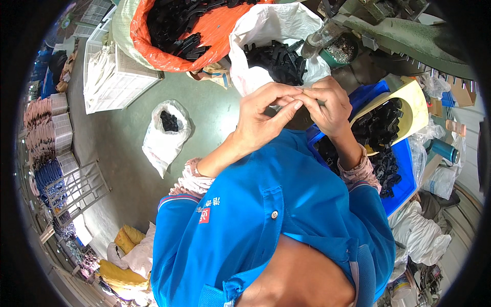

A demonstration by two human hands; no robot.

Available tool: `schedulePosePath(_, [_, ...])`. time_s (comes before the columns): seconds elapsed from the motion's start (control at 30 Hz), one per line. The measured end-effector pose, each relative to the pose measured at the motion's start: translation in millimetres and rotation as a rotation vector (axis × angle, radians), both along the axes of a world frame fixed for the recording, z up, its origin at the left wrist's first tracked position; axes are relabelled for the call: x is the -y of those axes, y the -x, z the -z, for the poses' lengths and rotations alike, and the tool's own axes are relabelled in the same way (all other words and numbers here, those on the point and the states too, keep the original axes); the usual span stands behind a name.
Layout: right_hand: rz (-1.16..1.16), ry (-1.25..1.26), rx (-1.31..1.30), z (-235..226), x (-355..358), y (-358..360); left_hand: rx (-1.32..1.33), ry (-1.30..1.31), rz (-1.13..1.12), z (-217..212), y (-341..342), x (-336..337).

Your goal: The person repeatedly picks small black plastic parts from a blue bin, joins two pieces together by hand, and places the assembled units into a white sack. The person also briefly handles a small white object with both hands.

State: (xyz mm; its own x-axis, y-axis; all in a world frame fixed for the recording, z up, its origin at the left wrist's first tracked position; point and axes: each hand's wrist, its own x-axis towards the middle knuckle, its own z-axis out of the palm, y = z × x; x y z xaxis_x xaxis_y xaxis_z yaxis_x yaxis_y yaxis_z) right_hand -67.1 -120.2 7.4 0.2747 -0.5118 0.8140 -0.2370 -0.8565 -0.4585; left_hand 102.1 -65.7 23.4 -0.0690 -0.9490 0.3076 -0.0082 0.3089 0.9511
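My left hand (266,113) and my right hand (328,106) meet in front of my chest, fingertips touching. Both are closed in a pinch, and whatever sits between the fingers is too small or hidden to make out. Just beyond them stands a white woven sack (273,25) holding black plastic parts (279,61). By my right forearm, a yellow scoop-shaped container (413,115) with more black parts (377,123) rests on a blue bin (405,176). Loose black parts (384,166) lie in that bin too.
A large orange-lined sack (217,43) of black pieces stands far left of the white sack. A small white bag (166,135) sits on the floor beside a white crate (123,77). At far right is a green machine (404,38), with a pot of small metal pieces (341,50) under it.
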Motion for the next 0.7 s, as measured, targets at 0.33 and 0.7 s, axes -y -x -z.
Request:
schedulePosePath(0.33, [-0.026,0.001,0.003,-4.7,-2.0,-0.1,-0.322,-0.262,0.196,-4.8,-9.2,1.0])
schedulePosePath(0.7, [0.002,0.045,0.005,-10.9,-2.7,-1.8,-0.505,-0.541,0.360,-9.3,-22.7,17.8])
